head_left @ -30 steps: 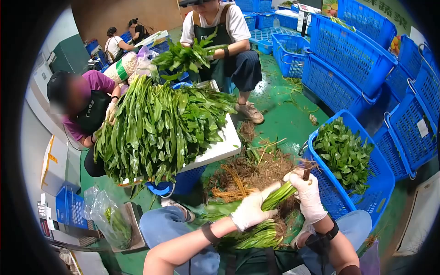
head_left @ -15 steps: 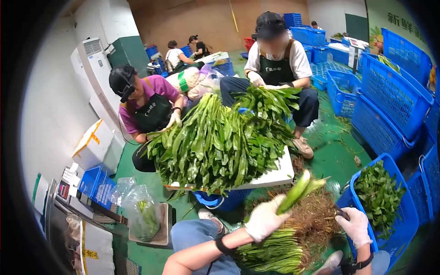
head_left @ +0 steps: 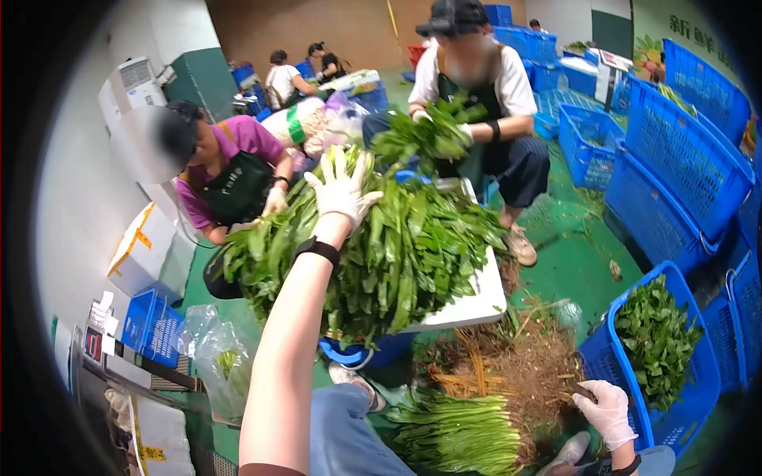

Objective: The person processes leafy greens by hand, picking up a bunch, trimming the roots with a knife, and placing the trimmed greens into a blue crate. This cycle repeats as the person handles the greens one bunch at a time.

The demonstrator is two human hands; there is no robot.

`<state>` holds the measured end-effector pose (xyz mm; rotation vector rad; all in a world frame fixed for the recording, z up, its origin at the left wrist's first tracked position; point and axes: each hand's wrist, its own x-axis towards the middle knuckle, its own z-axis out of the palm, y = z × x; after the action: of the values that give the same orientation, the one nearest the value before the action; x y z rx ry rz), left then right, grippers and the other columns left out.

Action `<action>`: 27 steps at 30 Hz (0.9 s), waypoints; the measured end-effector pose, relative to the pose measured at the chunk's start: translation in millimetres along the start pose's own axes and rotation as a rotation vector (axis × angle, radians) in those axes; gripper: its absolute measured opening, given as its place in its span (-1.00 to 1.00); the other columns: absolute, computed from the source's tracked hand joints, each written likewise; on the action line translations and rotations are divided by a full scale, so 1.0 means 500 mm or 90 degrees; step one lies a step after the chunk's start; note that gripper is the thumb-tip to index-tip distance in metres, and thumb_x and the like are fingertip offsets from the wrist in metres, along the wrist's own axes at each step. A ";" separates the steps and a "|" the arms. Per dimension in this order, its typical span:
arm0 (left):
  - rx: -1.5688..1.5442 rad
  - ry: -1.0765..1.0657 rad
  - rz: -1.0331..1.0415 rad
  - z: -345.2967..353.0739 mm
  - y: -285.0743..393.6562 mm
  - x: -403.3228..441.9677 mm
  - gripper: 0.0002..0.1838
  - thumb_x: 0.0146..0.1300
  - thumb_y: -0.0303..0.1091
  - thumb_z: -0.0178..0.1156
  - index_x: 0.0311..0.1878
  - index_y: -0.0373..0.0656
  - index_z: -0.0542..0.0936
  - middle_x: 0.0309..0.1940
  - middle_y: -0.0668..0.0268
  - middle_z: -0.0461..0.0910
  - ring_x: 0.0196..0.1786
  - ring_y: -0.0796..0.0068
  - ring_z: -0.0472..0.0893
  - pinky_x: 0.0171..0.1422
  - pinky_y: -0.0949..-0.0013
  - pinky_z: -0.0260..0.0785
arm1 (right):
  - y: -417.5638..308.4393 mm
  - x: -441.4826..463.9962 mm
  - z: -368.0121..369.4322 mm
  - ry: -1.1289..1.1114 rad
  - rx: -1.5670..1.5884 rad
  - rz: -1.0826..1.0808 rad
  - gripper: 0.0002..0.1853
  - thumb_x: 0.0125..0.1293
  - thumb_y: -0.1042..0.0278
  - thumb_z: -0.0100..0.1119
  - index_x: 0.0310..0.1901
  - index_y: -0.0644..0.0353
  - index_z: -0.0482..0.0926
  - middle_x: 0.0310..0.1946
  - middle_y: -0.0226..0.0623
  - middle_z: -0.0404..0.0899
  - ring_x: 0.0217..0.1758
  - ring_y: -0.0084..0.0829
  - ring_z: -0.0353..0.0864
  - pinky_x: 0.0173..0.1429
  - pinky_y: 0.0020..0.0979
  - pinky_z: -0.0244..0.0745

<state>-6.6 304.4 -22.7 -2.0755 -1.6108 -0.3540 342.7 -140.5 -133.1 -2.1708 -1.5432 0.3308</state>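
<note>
My left hand, in a white glove, is stretched over the heap of long leafy greens with its fingers spread and nothing held. The heap covers most of a white foam board set on a blue tub. Low on the right, my gloved right hand is closed on a small dark tool; its shape is mostly hidden. Close by on the floor lies a bunch of greens with pale green stems, beside a pile of brown roots.
A blue crate of leafy greens stands right of my right hand, with stacked blue crates behind. One co-worker holds greens across the heap; another person in purple sits at its left. A plastic bag stands lower left.
My left hand has let go of the pale-stemmed bunch it held and reached forward and left over the heap. The far co-worker has lifted greens. My right hand stays low.
</note>
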 end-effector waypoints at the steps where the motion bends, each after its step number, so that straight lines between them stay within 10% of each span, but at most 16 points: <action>1: 0.071 -0.098 0.037 0.045 -0.003 -0.012 -0.19 0.18 0.33 0.09 0.48 0.31 0.19 0.56 0.13 -0.14 0.57 -0.10 -0.18 0.41 -0.53 -0.37 | -0.001 -0.001 0.005 -0.004 -0.023 -0.014 -0.73 0.01 0.22 0.41 -0.23 0.08 0.70 -0.47 -0.26 0.62 -0.41 -0.24 0.63 -0.29 -0.30 0.50; 10: 0.003 -0.176 0.025 0.069 -0.026 0.016 -0.21 0.27 0.34 -0.04 0.52 0.39 0.03 0.57 0.11 -0.21 0.58 -0.11 -0.26 0.43 -0.50 -0.41 | -0.030 -0.020 -0.036 -0.070 -0.069 -0.018 -0.76 -0.01 0.30 0.38 -0.23 0.01 0.67 -0.50 -0.33 0.57 -0.44 -0.24 0.62 -0.35 -0.28 0.46; 15: 0.015 0.067 0.059 -0.088 -0.013 -0.026 -0.27 0.29 0.12 0.13 0.50 0.29 0.16 0.50 0.14 0.09 0.57 -0.03 -0.09 0.45 -0.43 -0.39 | -0.024 -0.039 -0.066 -0.025 -0.087 -0.130 -0.81 -0.01 0.26 0.39 -0.32 0.01 0.63 -0.56 -0.30 0.51 -0.48 -0.20 0.58 -0.41 -0.24 0.42; 17: -0.062 0.395 0.209 -0.158 0.045 -0.080 -0.36 0.22 -0.21 0.26 0.40 0.18 0.36 0.37 0.13 0.32 0.48 0.04 0.16 0.47 -0.27 -0.12 | -0.001 -0.056 -0.059 0.027 -0.123 -0.174 -0.77 -0.06 0.25 0.41 -0.32 -0.01 0.61 -0.56 -0.35 0.49 -0.48 -0.26 0.58 -0.39 -0.26 0.40; 19: -0.268 0.410 0.380 -0.256 0.153 -0.170 -0.41 0.05 -0.43 0.30 0.23 0.07 0.52 0.19 0.20 0.50 0.27 0.10 0.45 0.33 0.07 0.24 | -0.005 -0.072 -0.070 0.013 -0.171 -0.199 -0.73 -0.05 0.26 0.41 -0.26 0.04 0.64 -0.49 -0.34 0.57 -0.40 -0.29 0.62 -0.34 -0.28 0.44; 22: -0.503 0.160 0.567 -0.237 0.316 -0.325 -0.54 -0.06 -0.68 0.16 -0.03 -0.09 0.62 -0.14 0.23 0.65 0.01 0.16 0.61 0.12 0.21 0.43 | 0.001 -0.084 -0.066 0.017 -0.141 -0.229 -0.69 -0.07 0.25 0.42 -0.23 0.05 0.64 -0.47 -0.37 0.58 -0.42 -0.29 0.61 -0.33 -0.29 0.45; 27: -0.400 -0.408 0.606 0.050 0.530 -0.612 -0.74 0.10 -0.33 0.17 -0.11 -0.05 0.63 -0.29 0.13 0.61 -0.21 0.10 0.62 -0.12 0.10 0.49 | 0.001 -0.089 -0.077 -0.038 -0.155 -0.159 -0.66 -0.04 0.22 0.42 -0.17 0.07 0.66 -0.46 -0.33 0.59 -0.40 -0.26 0.62 -0.34 -0.27 0.46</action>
<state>162.1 13.1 -248.9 -3.3821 -0.5782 0.2049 344.8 -191.0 -102.9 -2.1252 -1.9522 0.1316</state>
